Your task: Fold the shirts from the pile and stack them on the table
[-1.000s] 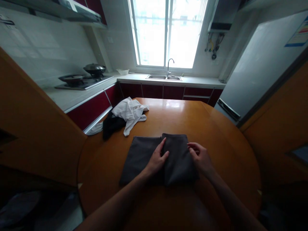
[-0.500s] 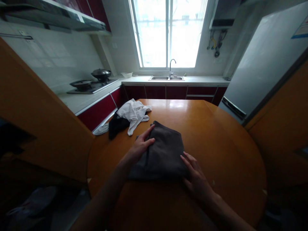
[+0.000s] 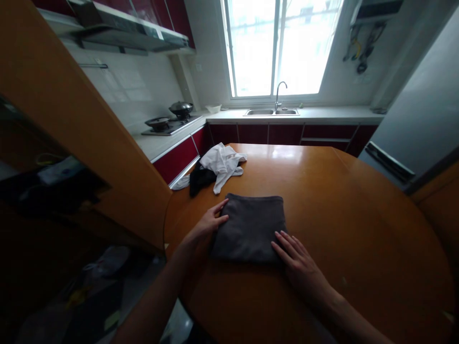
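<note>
A dark grey cloth (image 3: 251, 227), folded into a nearly square shape, lies flat on the wooden table (image 3: 322, 200). My left hand (image 3: 209, 222) touches the cloth's left edge, thumb and fingers apart. Over its lower right part rests my right hand (image 3: 296, 255), fingers stretched out on the fabric. Neither hand is closed round anything.
Beyond the cloth to the left, a white garment (image 3: 222, 165) and a black garment (image 3: 201, 177) lie heaped at the table's edge. Farther back are a stove (image 3: 172, 126) with pans, a sink (image 3: 260, 112) and a fridge (image 3: 412, 105) on the right.
The cloth has gone from a slanted shape with a strip showing at its left to a neater square. My hands have shifted slightly along its sides. The view has turned left.
</note>
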The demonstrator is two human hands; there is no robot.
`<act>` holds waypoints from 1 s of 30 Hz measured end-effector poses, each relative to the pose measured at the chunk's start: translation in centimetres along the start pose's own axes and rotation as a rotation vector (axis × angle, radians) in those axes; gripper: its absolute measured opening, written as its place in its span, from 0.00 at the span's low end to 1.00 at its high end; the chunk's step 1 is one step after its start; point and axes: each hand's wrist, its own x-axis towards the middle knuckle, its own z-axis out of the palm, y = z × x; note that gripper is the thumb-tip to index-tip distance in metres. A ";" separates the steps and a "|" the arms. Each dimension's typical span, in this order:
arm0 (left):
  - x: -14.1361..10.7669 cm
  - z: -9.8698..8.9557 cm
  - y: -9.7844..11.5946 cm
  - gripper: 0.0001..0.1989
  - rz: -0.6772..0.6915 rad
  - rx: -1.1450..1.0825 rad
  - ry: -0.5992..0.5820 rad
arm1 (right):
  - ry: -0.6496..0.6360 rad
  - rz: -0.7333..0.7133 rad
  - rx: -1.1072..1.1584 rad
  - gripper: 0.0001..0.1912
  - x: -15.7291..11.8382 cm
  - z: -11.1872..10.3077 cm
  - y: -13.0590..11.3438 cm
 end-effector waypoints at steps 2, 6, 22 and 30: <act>0.1 0.0 0.4 0.45 0.042 -0.013 0.003 | -0.019 -0.027 -0.002 0.39 0.1 -0.2 0.2; 0.4 -0.4 1.5 0.44 0.093 -0.007 -0.028 | -0.053 -0.056 0.023 0.42 0.5 -0.9 0.3; 0.8 -1.2 0.0 0.40 0.104 0.172 0.058 | -0.194 -0.111 0.129 0.43 1.0 -1.3 0.1; 2.7 -0.7 0.4 0.28 0.391 0.926 0.285 | -0.096 0.061 0.180 0.28 3.7 -2.8 1.0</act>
